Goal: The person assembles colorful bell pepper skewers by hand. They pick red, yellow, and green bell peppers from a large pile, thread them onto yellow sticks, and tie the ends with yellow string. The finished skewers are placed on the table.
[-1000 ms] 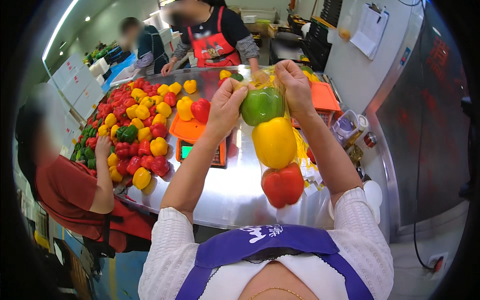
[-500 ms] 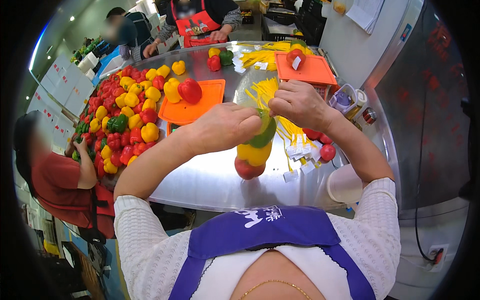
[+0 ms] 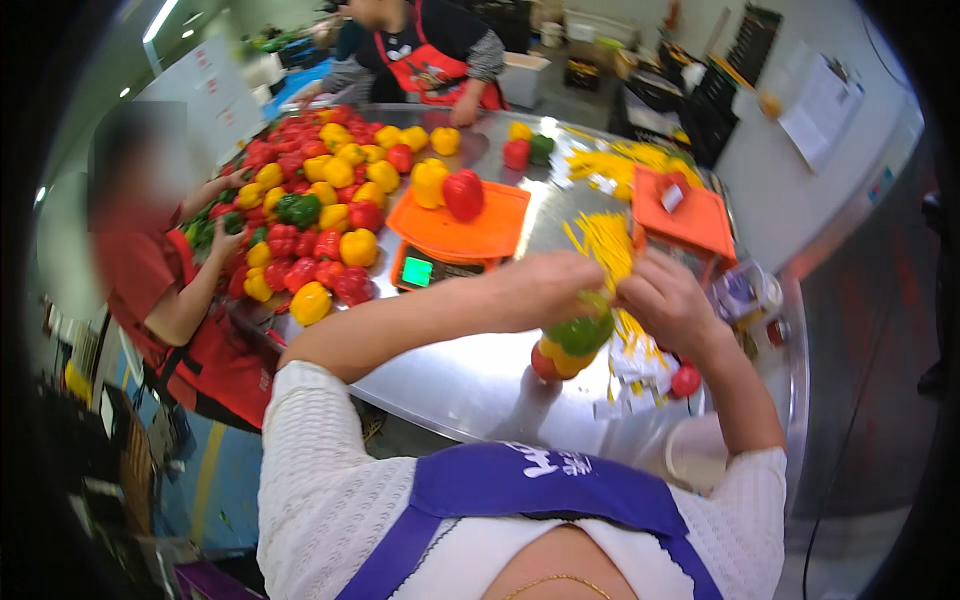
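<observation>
Between my hands hangs a slim stack of bell peppers [image 3: 573,338], green on top, yellow in the middle and red below. A see-through wrap or bag seems to enclose it. My left hand [image 3: 560,287] is closed at the top of the wrap, on its left side. Close beside it, my right hand [image 3: 668,293] pinches the same top end with bent fingers. The fingertips are partly hidden and blurred. Just beyond my hands lie yellow strips [image 3: 603,240], and white tags [image 3: 640,368] lie to the right of the stack.
On the metal table [image 3: 440,390], a large heap of peppers [image 3: 330,200] lies left. An orange scale [image 3: 455,225] carries two peppers; an orange crate [image 3: 683,215] stands right. A white tub [image 3: 695,450] is near my right elbow. A co-worker [image 3: 190,290] handles peppers; another person [image 3: 430,50] stands across.
My view has swung to the left, so the table appears shifted right. The stack now leans, its top to the right. Both hands stay together at its top. The left co-worker's hands have moved.
</observation>
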Motion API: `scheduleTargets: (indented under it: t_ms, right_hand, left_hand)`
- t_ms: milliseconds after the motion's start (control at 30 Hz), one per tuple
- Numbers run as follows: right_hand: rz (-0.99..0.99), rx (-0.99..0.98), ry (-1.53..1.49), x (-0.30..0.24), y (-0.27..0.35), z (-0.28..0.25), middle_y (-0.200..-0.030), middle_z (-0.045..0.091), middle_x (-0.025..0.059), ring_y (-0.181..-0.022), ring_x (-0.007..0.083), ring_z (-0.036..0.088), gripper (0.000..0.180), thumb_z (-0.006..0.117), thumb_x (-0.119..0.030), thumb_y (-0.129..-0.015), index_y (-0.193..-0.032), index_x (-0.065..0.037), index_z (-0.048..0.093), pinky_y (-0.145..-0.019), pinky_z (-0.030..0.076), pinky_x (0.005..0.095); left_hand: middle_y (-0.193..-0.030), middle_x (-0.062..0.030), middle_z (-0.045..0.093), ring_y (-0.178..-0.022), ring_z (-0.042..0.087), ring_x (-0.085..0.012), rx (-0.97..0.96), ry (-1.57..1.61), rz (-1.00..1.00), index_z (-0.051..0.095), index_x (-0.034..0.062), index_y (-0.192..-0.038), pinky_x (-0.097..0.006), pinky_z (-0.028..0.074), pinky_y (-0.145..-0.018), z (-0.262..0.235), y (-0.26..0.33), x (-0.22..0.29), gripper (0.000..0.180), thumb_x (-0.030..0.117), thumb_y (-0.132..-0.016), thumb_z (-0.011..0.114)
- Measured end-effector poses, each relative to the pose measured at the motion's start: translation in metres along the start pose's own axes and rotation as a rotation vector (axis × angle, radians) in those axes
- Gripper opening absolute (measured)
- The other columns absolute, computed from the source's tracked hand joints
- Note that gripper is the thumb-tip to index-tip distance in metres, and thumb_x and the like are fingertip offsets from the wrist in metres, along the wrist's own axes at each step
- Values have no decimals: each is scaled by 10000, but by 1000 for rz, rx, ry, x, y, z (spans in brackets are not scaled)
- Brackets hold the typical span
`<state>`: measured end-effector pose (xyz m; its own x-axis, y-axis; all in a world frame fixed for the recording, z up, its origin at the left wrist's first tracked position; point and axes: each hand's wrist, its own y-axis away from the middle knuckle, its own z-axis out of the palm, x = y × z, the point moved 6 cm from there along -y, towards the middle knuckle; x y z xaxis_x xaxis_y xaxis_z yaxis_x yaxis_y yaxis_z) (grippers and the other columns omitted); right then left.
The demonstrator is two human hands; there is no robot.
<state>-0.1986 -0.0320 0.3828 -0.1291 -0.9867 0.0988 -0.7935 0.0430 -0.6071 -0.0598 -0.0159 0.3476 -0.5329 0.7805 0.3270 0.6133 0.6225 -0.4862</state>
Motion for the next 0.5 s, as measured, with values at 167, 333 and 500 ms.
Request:
scheduleTargets:
  t_ms: [167,333,500]
  right_hand:
    - [-6,98,-120,-20,-6,-9,-747,545,79,-699,264,565,215,734,-22,-680,-804,-52,560,-615,481,356]
    - [41,177,-293,-39,-12,-9,-803,607,89,-749,266,615,150,708,17,-741,-833,-30,600,-669,513,345]
    - [463,354,-800,-11,24,2,-1107,613,131,-1054,216,587,393,691,-15,-806,-1170,4,543,-901,461,329]
  left_hand:
    - [-846,-244,624,-803,636,-411,-171,318,-227,348,60,-1397,-433,509,-689,-3,-12,8,793,275,-761,771]
    - [-830,-205,635,-798,621,-405,-171,413,-132,575,23,-912,-456,489,-681,7,-3,6,266,243,-829,698]
    - [-748,-160,595,-725,609,-369,13,77,-6,551,28,-764,-449,497,-652,-19,6,24,236,221,-830,670]
